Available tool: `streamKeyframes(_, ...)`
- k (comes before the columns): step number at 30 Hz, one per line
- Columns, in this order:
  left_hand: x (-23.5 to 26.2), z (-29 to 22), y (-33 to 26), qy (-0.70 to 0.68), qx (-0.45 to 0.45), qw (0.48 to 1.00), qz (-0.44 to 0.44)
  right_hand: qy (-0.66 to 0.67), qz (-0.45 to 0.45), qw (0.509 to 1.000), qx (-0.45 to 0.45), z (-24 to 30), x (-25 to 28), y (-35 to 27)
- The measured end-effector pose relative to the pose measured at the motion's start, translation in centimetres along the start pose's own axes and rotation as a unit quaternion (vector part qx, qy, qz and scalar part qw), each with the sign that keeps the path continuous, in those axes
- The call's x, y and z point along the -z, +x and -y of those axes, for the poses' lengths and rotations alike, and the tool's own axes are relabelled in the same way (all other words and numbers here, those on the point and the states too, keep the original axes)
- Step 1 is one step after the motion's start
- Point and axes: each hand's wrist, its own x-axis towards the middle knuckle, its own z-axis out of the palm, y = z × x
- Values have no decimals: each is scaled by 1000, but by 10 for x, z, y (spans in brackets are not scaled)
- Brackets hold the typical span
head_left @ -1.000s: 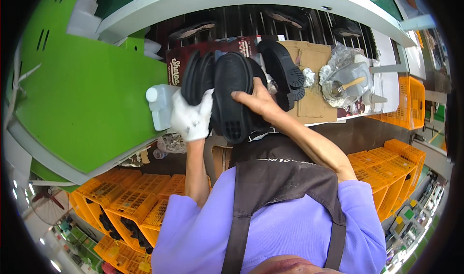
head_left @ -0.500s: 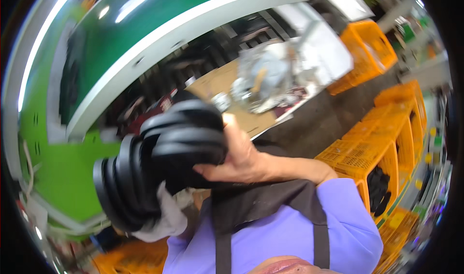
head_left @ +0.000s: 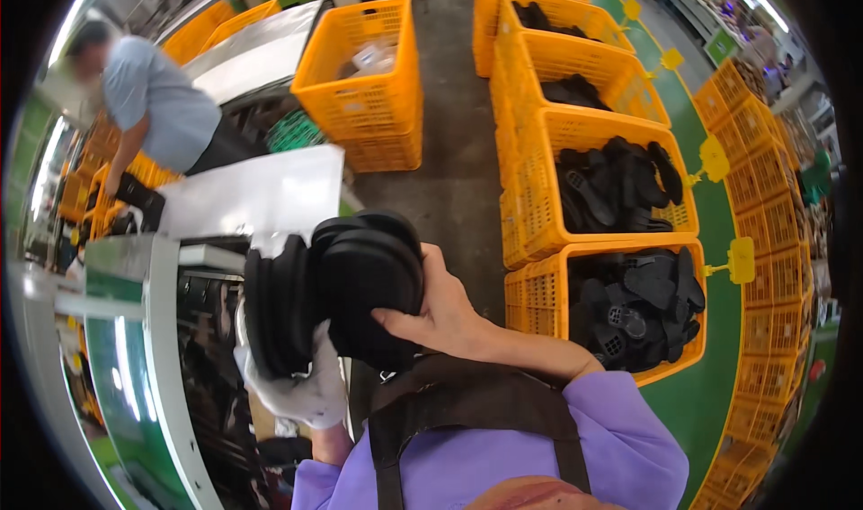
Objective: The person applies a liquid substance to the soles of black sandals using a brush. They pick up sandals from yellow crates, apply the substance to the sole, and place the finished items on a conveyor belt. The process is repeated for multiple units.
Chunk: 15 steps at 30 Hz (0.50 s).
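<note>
Both hands clamp a stack of black shoe soles (head_left: 337,299) at frame centre: gloved left hand (head_left: 292,389) beneath, bare right hand (head_left: 436,317) pressing. Loosened pressure could spill soles.

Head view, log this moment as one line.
left hand: gloved, under stack of black soles | right hand: bare, steadying it | orange crates at right

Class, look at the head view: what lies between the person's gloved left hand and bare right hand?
A stack of black shoe soles lies between them: the gloved left hand supports it from below, the bare right hand presses its side. The head view shows this.
</note>
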Motion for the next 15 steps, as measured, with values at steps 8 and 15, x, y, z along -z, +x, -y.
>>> streamKeyframes(8, -165, -21, 34, -161, 31, 975, 149, -47, -95, 992, -68, -64, 72, 95)
streamKeyframes(15, -301, 3, 100, -152, 92, 963, 205, -93, -106, 989, -49, -105, 100, 236)
